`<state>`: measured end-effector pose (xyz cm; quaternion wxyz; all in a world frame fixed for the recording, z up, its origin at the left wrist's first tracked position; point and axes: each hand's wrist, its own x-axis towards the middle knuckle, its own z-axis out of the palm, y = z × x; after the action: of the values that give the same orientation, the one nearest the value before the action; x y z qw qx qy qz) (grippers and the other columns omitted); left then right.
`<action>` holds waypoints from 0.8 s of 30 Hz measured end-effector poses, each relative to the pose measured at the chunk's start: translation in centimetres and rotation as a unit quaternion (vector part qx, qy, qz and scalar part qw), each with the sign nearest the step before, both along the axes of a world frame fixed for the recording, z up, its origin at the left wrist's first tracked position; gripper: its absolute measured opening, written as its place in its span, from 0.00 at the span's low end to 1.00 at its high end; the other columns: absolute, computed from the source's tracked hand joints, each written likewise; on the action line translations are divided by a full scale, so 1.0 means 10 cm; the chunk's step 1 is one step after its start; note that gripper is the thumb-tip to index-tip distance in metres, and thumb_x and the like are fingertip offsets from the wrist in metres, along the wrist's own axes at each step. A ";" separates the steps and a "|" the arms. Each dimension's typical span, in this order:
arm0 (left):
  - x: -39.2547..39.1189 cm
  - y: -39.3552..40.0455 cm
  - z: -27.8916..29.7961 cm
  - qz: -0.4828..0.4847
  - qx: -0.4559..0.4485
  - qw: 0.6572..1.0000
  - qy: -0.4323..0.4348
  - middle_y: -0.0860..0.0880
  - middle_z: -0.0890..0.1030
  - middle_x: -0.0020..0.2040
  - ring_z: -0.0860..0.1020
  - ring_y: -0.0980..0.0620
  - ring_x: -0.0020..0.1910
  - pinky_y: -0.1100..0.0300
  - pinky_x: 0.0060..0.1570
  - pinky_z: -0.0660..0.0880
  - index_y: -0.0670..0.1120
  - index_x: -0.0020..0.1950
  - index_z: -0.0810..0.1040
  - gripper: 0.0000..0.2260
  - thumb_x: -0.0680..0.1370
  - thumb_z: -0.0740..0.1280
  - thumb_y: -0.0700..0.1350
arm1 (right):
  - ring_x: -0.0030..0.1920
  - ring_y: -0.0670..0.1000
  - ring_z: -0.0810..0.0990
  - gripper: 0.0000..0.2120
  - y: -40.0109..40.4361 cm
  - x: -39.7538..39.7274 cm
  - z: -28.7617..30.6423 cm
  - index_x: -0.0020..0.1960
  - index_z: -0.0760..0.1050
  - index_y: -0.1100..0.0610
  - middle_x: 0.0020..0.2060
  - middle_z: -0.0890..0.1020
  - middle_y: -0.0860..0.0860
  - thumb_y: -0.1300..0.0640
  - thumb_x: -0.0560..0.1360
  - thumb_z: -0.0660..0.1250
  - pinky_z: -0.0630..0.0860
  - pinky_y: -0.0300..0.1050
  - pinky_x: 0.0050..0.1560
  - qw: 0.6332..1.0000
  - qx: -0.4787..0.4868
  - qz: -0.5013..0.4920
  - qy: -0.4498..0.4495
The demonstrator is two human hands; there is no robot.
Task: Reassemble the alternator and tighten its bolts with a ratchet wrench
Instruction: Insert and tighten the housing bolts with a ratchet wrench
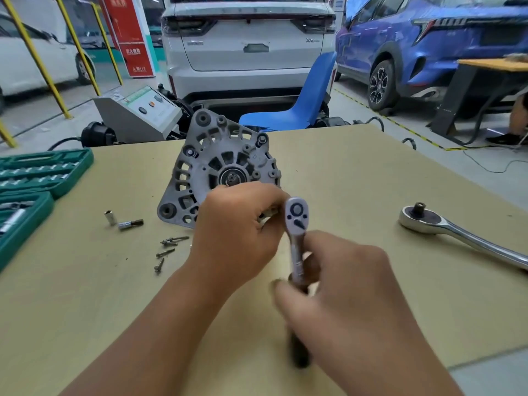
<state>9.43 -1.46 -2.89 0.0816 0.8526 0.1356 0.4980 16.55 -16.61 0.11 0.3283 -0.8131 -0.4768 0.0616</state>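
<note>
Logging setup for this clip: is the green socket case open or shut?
Open. The green socket case lies at the table's left edge with its rows of sockets exposed.

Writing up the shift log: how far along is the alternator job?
Partly done. The alternator housing stands assembled on the table. In hand: the right hand holds a small ratchet, the left hand at its head. Left: four loose bolts lie beside it, so tightening isn't finished.
</note>
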 end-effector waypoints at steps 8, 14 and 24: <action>-0.02 0.02 -0.01 -0.006 -0.017 1.000 0.019 0.50 0.81 0.34 0.76 0.50 0.31 0.49 0.31 0.73 0.41 0.43 0.86 0.02 0.75 0.77 0.38 | 0.38 0.42 0.71 0.11 -0.04 0.39 0.09 0.47 0.84 0.47 0.35 0.83 0.43 0.59 0.67 0.73 0.71 0.69 0.66 0.972 0.137 -0.162 -0.097; 0.02 -0.04 -0.02 0.020 -0.012 1.000 0.016 0.49 0.82 0.33 0.76 0.47 0.31 0.50 0.31 0.73 0.42 0.41 0.85 0.03 0.75 0.73 0.36 | 0.32 0.50 0.80 0.11 0.03 0.03 -0.02 0.43 0.76 0.48 0.33 0.82 0.45 0.46 0.63 0.65 0.79 0.50 0.37 0.999 0.017 0.001 0.030; 0.00 -0.04 0.04 0.016 -0.014 1.000 0.008 0.50 0.80 0.32 0.75 0.49 0.29 0.51 0.29 0.71 0.42 0.42 0.85 0.03 0.76 0.73 0.39 | 0.32 0.51 0.77 0.05 0.03 0.15 0.02 0.37 0.77 0.48 0.27 0.78 0.45 0.49 0.64 0.67 0.80 0.52 0.46 0.995 0.065 -0.043 -0.061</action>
<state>9.45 -1.84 -2.53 0.0846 0.8530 0.1567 0.4906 18.05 -16.35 0.34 0.3531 -0.8120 -0.4636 -0.0331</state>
